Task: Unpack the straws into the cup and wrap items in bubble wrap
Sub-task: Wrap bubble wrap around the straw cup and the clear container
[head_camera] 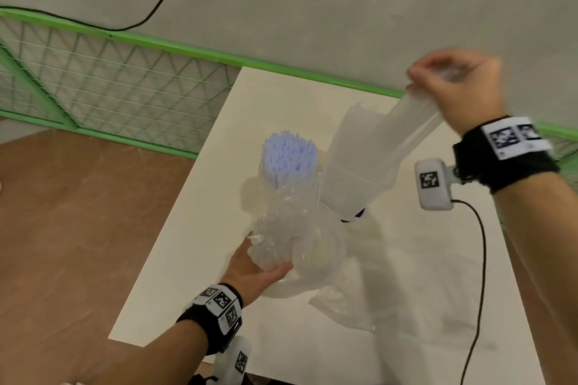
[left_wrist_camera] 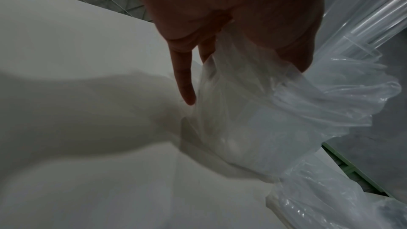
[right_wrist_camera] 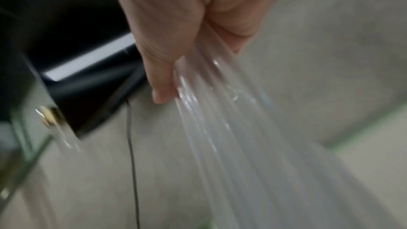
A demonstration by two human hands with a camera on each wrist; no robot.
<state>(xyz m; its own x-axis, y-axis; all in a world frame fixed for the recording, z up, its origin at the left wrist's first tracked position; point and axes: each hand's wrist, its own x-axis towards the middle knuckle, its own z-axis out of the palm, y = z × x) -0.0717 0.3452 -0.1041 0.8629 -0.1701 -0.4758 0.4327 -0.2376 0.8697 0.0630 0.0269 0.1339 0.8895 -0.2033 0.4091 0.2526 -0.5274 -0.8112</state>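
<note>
At the left of the white table (head_camera: 175, 259), the left hand (head_camera: 250, 269) cups the base of a crumpled clear bundle (head_camera: 281, 228). Its fingers curl round the plastic from the near-left side, the thumb underneath. In the left wrist view one finger (left_wrist_camera: 185, 79) lies straight along the film while the rest of the hand closes on it. Whether a cup sits inside that bundle I cannot tell; the plastic hides it.

Out of the top of the bundle rise the straws (head_camera: 289, 155), a tight sheaf of white and pale blue. Their long axis runs up and away from the left hand, tilted slightly left, with the open ends uppermost.

Just right of the straws a clear plastic sleeve (head_camera: 375, 153) slants up to the right. Its lower end, with a dark purple mark, sits beside the bundle. Its upper end is pinched in the right hand (head_camera: 456, 87), which is raised well above the table and blurred. The right wrist view shows the fingers (right_wrist_camera: 160, 83) clamped on the stretched film.

So the straws lie directly above the left hand and down-left of the right hand. The left is plainly nearer. The sleeve's axis points from the straws toward the right hand, so any pull probably goes up and right.

A black cable (head_camera: 478, 259) hangs at the far right.
</note>
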